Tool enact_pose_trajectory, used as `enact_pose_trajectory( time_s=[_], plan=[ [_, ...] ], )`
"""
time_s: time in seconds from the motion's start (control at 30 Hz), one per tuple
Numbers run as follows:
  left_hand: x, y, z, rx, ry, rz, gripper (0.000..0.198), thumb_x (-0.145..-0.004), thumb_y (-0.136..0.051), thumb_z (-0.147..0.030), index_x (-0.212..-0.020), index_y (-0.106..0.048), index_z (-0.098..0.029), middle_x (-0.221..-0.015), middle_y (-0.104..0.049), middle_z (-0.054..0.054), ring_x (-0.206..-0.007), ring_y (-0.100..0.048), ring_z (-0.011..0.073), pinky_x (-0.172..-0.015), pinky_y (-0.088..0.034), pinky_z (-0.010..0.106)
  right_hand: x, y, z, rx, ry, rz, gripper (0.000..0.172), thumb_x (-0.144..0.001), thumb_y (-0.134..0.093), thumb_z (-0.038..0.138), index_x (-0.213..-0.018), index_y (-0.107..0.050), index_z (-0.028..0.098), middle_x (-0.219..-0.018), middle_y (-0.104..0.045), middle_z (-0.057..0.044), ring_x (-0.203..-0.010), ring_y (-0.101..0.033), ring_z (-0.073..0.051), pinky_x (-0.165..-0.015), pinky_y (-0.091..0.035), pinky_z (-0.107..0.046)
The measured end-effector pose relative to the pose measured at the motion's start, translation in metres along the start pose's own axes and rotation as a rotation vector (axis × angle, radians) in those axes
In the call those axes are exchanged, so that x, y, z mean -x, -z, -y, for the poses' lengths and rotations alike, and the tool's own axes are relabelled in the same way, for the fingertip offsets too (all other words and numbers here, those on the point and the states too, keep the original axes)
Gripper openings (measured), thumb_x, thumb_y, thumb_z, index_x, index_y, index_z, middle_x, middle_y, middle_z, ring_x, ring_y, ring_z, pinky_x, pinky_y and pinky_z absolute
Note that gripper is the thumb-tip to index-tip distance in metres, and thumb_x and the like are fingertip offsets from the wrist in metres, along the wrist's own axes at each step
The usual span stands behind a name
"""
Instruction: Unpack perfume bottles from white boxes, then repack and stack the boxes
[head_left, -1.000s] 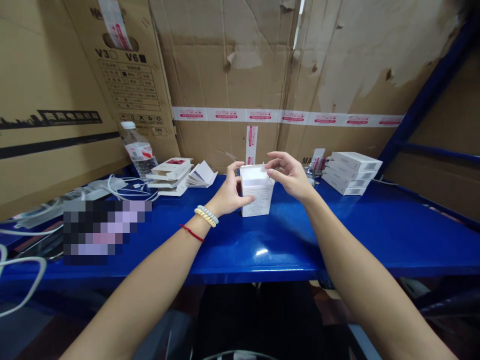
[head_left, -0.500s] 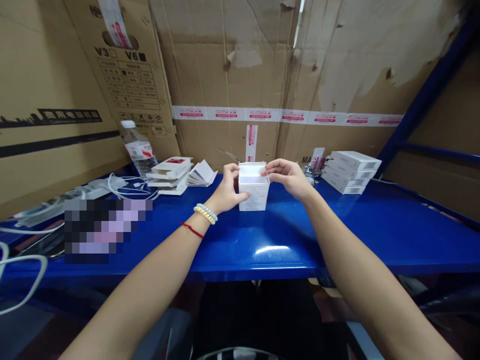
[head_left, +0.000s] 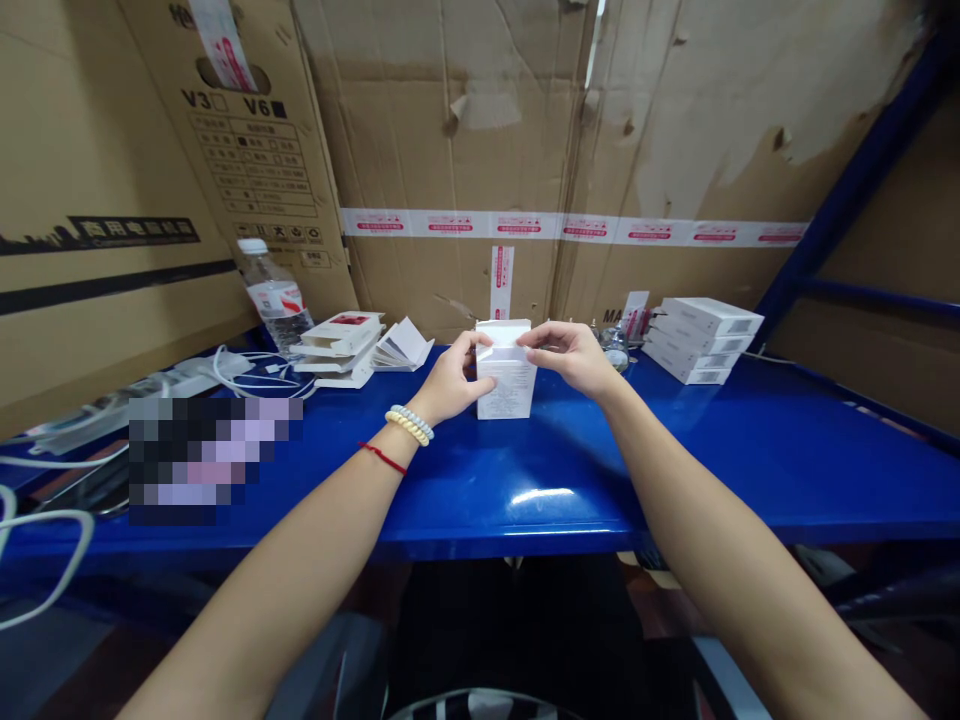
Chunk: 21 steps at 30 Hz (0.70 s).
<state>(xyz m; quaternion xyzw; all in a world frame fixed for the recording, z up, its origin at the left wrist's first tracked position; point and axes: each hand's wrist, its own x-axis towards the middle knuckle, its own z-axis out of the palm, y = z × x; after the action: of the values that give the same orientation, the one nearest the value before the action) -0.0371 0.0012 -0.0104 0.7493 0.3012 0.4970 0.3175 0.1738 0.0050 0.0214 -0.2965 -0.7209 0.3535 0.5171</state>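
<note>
A small white cardboard box (head_left: 508, 390) with fine print on its near side stands upright on the blue table (head_left: 465, 480). Its top is open, with a flap raised at the back. My left hand (head_left: 459, 378) grips the box from the left, thumb on the near side and fingers at the upper edge. At the top right corner, my right hand (head_left: 568, 357) pinches the edge of a flap between thumb and fingers. What lies inside the box is hidden.
Flat white boxes (head_left: 341, 345) and an open white booklet-like piece (head_left: 403, 345) lie at the back left, near a water bottle (head_left: 276, 300) and white cables (head_left: 247, 375). Several stacked white boxes (head_left: 701, 340) stand at the back right. Cardboard (head_left: 450, 270) walls the back.
My right hand has shifted slightly left over the box's top, and the near right flap now sits closer in. The left hand holds nearly the same place.
</note>
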Motion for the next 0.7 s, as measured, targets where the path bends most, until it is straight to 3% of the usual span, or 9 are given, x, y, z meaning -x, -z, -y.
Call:
enact_pose_trajectory(
  time_s=[0.13, 0.27, 0.4, 0.5, 0.6, 0.7],
  plan=[
    [0.001, -0.002, -0.002, 0.076, 0.003, -0.021, 0.059, -0.062, -0.070, -0.016, -0.113, -0.039, -0.022, -0.102, -0.060, 0.003, -0.085, -0.063, 0.0147, -0.073, -0.049, 0.028, -0.002, 0.000, -0.002, 0.026, 0.052, -0.090, 0.025, -0.063, -0.077, 0.033, -0.080, -0.066, 0.019, -0.082, -0.065, -0.003, -0.074, -0.060, -0.015, -0.069, -0.050, -0.032],
    [-0.002, -0.004, -0.002, 0.204, 0.031, -0.076, 0.076, -0.059, -0.075, -0.018, -0.119, -0.028, -0.025, -0.100, -0.062, 0.003, -0.087, -0.067, 0.0182, -0.078, -0.053, 0.034, -0.003, 0.003, -0.007, 0.081, 0.110, -0.235, 0.043, -0.062, -0.079, 0.040, -0.093, -0.054, 0.023, -0.092, -0.060, -0.003, -0.072, -0.058, -0.014, -0.061, -0.049, -0.029],
    [-0.008, -0.004, -0.001, 0.248, 0.005, -0.348, 0.083, -0.058, -0.079, -0.024, -0.120, -0.025, -0.026, -0.093, -0.062, 0.001, -0.083, -0.069, 0.0193, -0.079, -0.055, 0.037, 0.001, 0.001, -0.008, 0.307, 0.096, -0.087, 0.063, -0.061, -0.080, 0.049, -0.111, -0.049, 0.024, -0.105, -0.060, -0.007, -0.079, -0.062, -0.020, -0.066, -0.053, -0.035],
    [-0.012, -0.003, -0.003, 0.230, 0.019, -0.536, 0.082, -0.059, -0.080, -0.028, -0.119, -0.025, -0.026, -0.089, -0.061, -0.001, -0.078, -0.069, 0.0185, -0.075, -0.056, 0.036, 0.004, -0.009, -0.008, 0.469, 0.146, 0.029, 0.080, -0.059, -0.081, 0.053, -0.124, -0.046, 0.024, -0.118, -0.060, -0.013, -0.098, -0.062, -0.029, -0.079, -0.054, -0.044],
    [-0.013, -0.004, -0.006, 0.240, 0.076, -0.622, 0.082, -0.059, -0.081, -0.032, -0.118, -0.025, -0.026, -0.092, -0.061, 0.001, -0.076, -0.068, 0.0182, -0.069, -0.056, 0.033, 0.005, -0.021, -0.009, 0.560, 0.236, -0.007, 0.093, -0.054, -0.084, 0.054, -0.131, -0.044, 0.021, -0.129, -0.055, -0.017, -0.117, -0.054, -0.035, -0.095, -0.048, -0.052],
    [-0.013, -0.006, -0.008, 0.328, 0.079, -0.626, 0.084, -0.059, -0.082, -0.037, -0.118, -0.023, -0.028, -0.100, -0.061, 0.004, -0.084, -0.068, 0.0197, -0.071, -0.057, 0.035, 0.005, -0.028, -0.009, 0.628, 0.314, -0.115, 0.083, -0.057, -0.081, 0.044, -0.128, -0.046, 0.020, -0.124, -0.056, -0.017, -0.114, -0.055, -0.033, -0.093, -0.050, -0.050]
  ],
)
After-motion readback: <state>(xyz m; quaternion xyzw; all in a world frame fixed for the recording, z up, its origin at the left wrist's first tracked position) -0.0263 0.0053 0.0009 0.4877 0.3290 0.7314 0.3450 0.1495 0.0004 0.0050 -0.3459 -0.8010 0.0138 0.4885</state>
